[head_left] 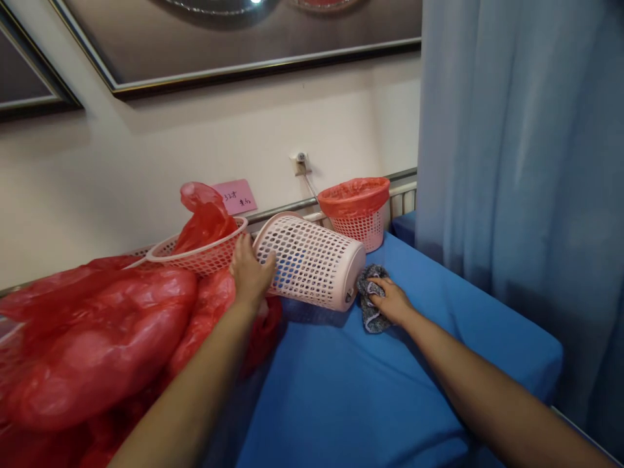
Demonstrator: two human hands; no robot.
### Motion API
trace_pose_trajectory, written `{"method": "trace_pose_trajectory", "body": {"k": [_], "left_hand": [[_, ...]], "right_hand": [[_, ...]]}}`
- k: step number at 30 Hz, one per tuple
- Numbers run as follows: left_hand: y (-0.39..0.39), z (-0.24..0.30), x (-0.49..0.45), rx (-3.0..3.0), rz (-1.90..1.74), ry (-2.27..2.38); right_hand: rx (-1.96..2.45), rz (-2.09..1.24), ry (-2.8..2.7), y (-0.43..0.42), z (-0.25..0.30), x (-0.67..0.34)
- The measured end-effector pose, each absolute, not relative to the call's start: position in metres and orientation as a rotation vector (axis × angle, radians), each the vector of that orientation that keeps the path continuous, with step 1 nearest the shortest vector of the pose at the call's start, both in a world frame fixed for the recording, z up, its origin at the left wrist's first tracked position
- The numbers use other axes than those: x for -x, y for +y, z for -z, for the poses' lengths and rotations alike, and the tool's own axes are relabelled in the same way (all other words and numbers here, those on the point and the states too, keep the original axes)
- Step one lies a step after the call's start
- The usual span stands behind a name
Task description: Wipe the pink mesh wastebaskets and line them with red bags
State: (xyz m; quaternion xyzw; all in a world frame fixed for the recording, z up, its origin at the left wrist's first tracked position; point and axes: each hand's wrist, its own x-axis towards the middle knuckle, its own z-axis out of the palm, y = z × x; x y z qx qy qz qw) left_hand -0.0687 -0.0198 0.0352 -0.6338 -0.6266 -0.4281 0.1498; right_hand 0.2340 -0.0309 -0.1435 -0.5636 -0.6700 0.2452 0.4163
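Over blue sheeting point(351, 396), the pale basket point(312, 261) lies sideways, long axis running from my left grip point(250, 270) at its rim, hold not determinable, to my right grip point(392, 302), clenched on gray cloth point(374, 321) by its base.

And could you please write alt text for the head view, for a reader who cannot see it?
A person's right hand holds a gray cloth at the base of a tipped basket over a blue surface, the left hand at its open end. Red plastic lies at left; a red-lined basket stands behind.
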Motion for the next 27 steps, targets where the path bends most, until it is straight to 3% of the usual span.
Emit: {"method": "trace_pose_trajectory", "body": {"k": [4,10,17,20,27], "left_hand": [[-0.003,-0.057,0.092,2.148,1.55,-2.162],[-0.023,-0.075,0.081,2.873,1.589,-2.292],[-0.065,-0.085,0.018,2.871,1.723,-2.088],[-0.093,-0.082,0.003,2.854,1.403,-1.81],[-0.137,-0.015,-0.018,2.498,-0.005,-1.283]], "right_hand": [[1.245,-0.617,-1.638,-0.032,0.141,-0.231],[1.252,-0.595,-1.405,-0.026,0.137,-0.244],[1.402,-0.645,-1.179,-0.017,0.139,-0.258],[1.426,-0.683,-1.1,-0.016,0.141,-0.259],[1.312,-0.679,-0.922,-0.013,0.14,-0.269]]}}
